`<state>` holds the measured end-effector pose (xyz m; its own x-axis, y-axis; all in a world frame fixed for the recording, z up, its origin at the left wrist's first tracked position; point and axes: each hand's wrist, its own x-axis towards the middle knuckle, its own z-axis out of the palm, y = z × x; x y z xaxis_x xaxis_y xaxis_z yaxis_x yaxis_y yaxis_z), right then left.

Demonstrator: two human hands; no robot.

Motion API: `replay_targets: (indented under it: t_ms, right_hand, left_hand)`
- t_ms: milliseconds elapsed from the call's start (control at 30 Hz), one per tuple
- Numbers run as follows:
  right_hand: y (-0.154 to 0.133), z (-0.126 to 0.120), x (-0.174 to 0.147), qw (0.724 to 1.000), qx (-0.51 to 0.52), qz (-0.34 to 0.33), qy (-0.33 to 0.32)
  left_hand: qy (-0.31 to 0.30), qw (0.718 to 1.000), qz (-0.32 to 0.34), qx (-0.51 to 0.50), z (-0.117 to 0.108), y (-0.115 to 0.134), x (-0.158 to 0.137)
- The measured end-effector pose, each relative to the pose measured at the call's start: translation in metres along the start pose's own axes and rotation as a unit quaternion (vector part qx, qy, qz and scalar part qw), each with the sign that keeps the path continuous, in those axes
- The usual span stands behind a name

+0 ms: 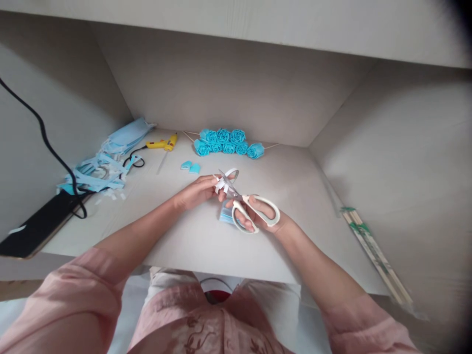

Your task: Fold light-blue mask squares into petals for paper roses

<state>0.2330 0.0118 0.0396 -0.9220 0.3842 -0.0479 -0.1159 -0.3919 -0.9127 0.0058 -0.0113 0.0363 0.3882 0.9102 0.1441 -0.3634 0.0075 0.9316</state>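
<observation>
Both forearms reach in from the near edge, elbows wide, hands meeting mid-table. Left hand (201,189): roughly palm-in, thumb and fingers pinched on a white strip (221,185), one part of it curled into a loop. Right hand (253,212): curled through the handles of white-handled scissors (238,197), thumb in upper loop, fingers in lower. Blades point up-left, at the strip; can't tell if they're biting it.

Folded blue sheets (226,215) sit below the hands, partly covered by right hand and scissors. Two small blue pieces (194,168) lie just beyond left hand. Behind, at the back: cluster of blue artificial roses (223,142), thin stems poking out both sides. Yellow glue gun (162,143) back left, well apart from hands. Left side: blue face masks (129,135), tangled blue-white scraps (94,177), black flat device (42,221) with a black cable (42,125) hanging across it. Bagged wooden sticks (376,255) along the right edge.
</observation>
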Motion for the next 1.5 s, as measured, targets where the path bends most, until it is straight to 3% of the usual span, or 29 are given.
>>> replay_targets:
  t_ms: [433,767,1100,1267,1500]
  right_hand:
    - [0.0,0.001,0.002,0.999,0.047,0.012,-0.012]
    - [-0.002,0.005,0.002,0.998,0.052,0.025,-0.017]
    - [0.003,0.006,0.001,0.999,0.007,-0.028,-0.025]
    - [0.004,0.006,0.001,0.999,0.002,-0.026,-0.036]
    - [0.002,0.006,0.0,0.999,0.018,-0.015,-0.024]
  left_hand:
    - [0.002,1.0,0.027,-0.002,0.0,0.007,-0.002]
    - [-0.025,0.995,-0.051,-0.087,-0.002,0.021,-0.005]
    - [-0.046,0.998,-0.014,-0.043,-0.001,0.011,-0.003]
    - [-0.075,0.996,-0.034,-0.041,0.003,0.008,-0.001]
    - [-0.068,0.996,-0.024,-0.047,-0.001,0.007,-0.003]
